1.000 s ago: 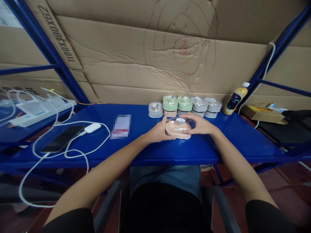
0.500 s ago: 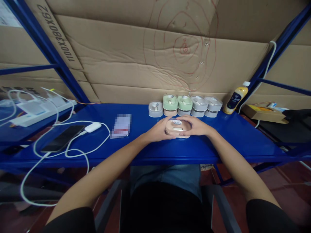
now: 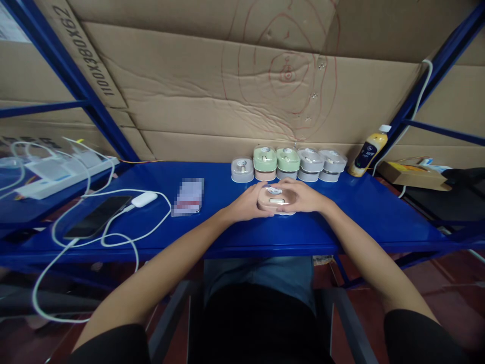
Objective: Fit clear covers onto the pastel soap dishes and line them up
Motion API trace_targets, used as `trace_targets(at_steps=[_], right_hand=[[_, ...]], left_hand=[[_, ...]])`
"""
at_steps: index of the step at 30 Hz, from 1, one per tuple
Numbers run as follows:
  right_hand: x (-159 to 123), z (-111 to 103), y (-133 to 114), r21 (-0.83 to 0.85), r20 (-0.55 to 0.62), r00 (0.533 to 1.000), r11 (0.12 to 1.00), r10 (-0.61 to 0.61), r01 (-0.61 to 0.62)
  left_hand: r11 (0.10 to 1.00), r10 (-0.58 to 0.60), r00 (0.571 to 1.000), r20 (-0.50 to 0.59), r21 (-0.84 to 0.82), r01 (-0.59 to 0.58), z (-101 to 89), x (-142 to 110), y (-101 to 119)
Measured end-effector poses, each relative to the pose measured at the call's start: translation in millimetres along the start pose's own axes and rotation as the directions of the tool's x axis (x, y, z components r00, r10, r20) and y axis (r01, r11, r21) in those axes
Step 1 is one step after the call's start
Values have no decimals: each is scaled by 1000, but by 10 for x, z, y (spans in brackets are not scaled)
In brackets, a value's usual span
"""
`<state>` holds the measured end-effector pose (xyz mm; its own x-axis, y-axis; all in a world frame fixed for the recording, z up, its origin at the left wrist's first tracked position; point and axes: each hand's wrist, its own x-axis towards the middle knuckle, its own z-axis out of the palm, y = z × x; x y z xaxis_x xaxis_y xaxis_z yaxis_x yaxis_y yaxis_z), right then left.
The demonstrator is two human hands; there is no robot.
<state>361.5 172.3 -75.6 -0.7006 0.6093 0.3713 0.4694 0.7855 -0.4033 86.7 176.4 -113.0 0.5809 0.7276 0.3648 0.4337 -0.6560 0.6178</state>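
Between my two hands is a pinkish-beige lidded box (image 3: 278, 198) with a clear lid, a round sticker and a pale latch on top. My left hand (image 3: 248, 203) wraps round its left side, thumb toward the front. My right hand (image 3: 306, 197) grips the right side, with fingertips near the front edge. The box sits low over the blue table, and its underside is mostly hidden. Just behind stand similar boxes: a single grey box (image 3: 242, 171), stacks topped by a green box (image 3: 264, 159) and another green box (image 3: 288, 160), and grey stacks (image 3: 310, 161).
A tilted drink bottle (image 3: 369, 151) leans at the back right beside an open carton (image 3: 415, 175). To the left lie a blurred-out packet (image 3: 188, 197), a phone (image 3: 98, 216), a white adapter (image 3: 144, 199) with looping cables, and a power strip (image 3: 68, 177). Cardboard backs the blue table (image 3: 212, 237).
Both hands keep hold of the beige box in nearly the same place. Only slight finger and camera shifts show.
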Motion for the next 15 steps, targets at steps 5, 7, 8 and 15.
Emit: trace_targets(at_steps=[5, 7, 8, 15], right_hand=[[-15, 10, 32, 21, 14, 999, 999, 37, -37], [-39, 7, 67, 46, 25, 998, 997, 61, -63], [-52, 2, 87, 63, 24, 997, 995, 77, -78], [-157, -265, 272, 190, -407, 864, 952, 297, -238]], left_hand=[[999, 22, 1000, 16, 35, -23, -26, -7, 24], [998, 54, 998, 16, 42, -55, -59, -6, 41], [997, 56, 998, 8, 51, -57, -84, -6, 52], [992, 32, 981, -192, 127, -7, -452, -59, 172]])
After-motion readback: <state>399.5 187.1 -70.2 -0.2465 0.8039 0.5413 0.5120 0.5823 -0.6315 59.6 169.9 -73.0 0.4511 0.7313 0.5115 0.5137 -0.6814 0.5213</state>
